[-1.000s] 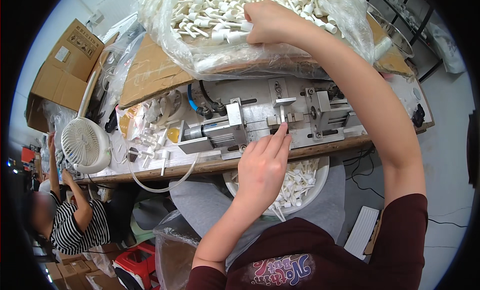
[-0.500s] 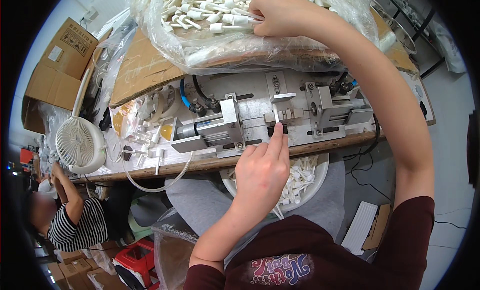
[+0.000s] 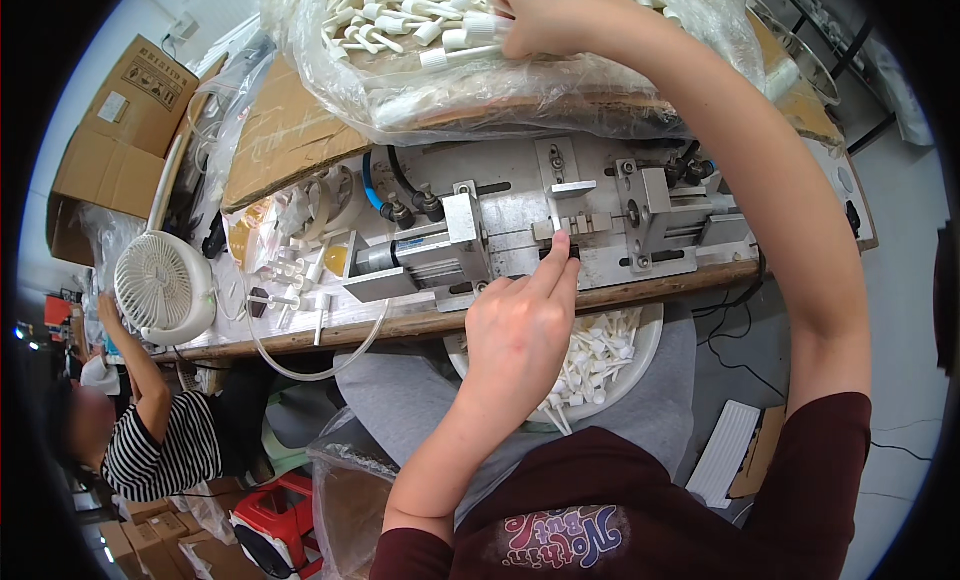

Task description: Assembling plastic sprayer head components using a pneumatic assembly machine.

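Observation:
My left hand (image 3: 520, 335) is over the front of a metal bench fixture (image 3: 515, 220), its index finger stretched out, the other fingers partly bent. That fingertip touches the near end of a white stem (image 3: 557, 212) lying on the fixture's middle block. At the far side my right hand (image 3: 550, 20) is closed at the edge of a heap of white capped stems (image 3: 405, 18). A ribbed white cap (image 3: 484, 28) shows at its fingertips, which are partly hidden. The heap lies in a clear plastic bag (image 3: 400, 120) on cardboard.
Air cylinders with blue and black hoses flank the block. A tub (image 3: 650, 355) of white pieces sits at my lap. A white fan (image 3: 163, 287) and loose white parts (image 3: 290, 280) are on the left. A person in a striped shirt (image 3: 165, 445) works at far left.
My right hand has shifted slightly left and away from me over the heap. My left fingertip has edged a little forward along the white stem. The other person's arm has moved.

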The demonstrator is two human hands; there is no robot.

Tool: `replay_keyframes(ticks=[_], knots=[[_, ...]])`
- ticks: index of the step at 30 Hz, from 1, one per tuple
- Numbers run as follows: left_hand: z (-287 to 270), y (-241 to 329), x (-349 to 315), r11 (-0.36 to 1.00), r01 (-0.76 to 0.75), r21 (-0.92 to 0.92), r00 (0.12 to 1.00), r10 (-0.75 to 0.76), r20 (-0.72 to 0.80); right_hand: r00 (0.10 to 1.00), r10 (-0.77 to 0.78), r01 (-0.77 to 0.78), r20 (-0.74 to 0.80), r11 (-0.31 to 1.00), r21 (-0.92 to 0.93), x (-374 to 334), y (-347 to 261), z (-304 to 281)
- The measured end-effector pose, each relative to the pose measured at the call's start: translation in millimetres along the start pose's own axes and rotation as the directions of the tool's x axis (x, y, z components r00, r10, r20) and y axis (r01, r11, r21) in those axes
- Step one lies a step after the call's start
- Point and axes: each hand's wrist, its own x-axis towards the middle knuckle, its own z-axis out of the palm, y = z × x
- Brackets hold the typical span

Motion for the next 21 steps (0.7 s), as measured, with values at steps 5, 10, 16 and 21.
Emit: replay_keyframes(ticks=[5,10,16,21], knots=[[0.6,0.0,-1.7,1.000,0.027,-0.005,1.000,-0.027,0.000,0.990,0.084,-0.115,0.117,0.948,0.296,-12.4,8.9,-27.8],[2.4,-1.3,-0.5,1.000,0.010,-0.008,1.000,-0.010,0.002,0.986,0.167,-0.130,0.010,0.729,0.671,-31.1,31.1,-37.8],[1.6,-1.1,0.6,1.000,0.013,0.011,1.000,-0.014,0.019,0.952,0.169,0.098,-0.257,0.625,0.775,-74.5,16.1,-36.6],[-2.4,-1.3,4.0,0.998,-0.053,-0.015,0.998,0.053,0.016,0.824,-0.097,0.392,-0.559,0.809,0.437,-111.5,20.8,-18.1]])
